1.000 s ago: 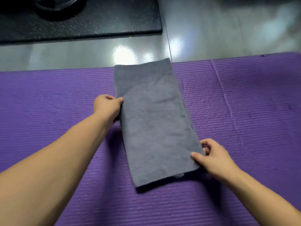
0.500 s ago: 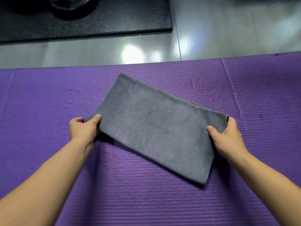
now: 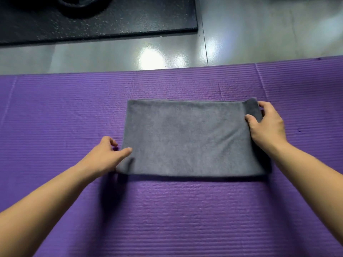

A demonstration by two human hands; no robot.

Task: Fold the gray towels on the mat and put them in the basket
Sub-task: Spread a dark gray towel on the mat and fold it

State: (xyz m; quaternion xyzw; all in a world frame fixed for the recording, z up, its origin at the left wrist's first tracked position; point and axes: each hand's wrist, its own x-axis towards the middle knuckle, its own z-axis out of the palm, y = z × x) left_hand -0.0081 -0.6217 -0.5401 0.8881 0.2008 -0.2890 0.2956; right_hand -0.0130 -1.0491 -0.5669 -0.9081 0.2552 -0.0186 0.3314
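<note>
A gray towel [image 3: 187, 140], folded into a long rectangle, lies flat and crosswise on the purple mat [image 3: 167, 219]. My left hand [image 3: 107, 154] holds its left edge, thumb on top and fingers curled beside and under the edge. My right hand [image 3: 265, 125] grips the right end, thumb on top and fingers curled behind the far right corner, which stands slightly raised. No basket is in view.
Beyond the mat's far edge is glossy gray floor [image 3: 111, 54] with light reflections. A black speckled mat [image 3: 92, 19] with a dark round object on it lies at the top left.
Both hands have turned the towel from lengthwise, through a diagonal, to crosswise and laid it flat. My left hand moved nearer and right; my right hand moved farther away.
</note>
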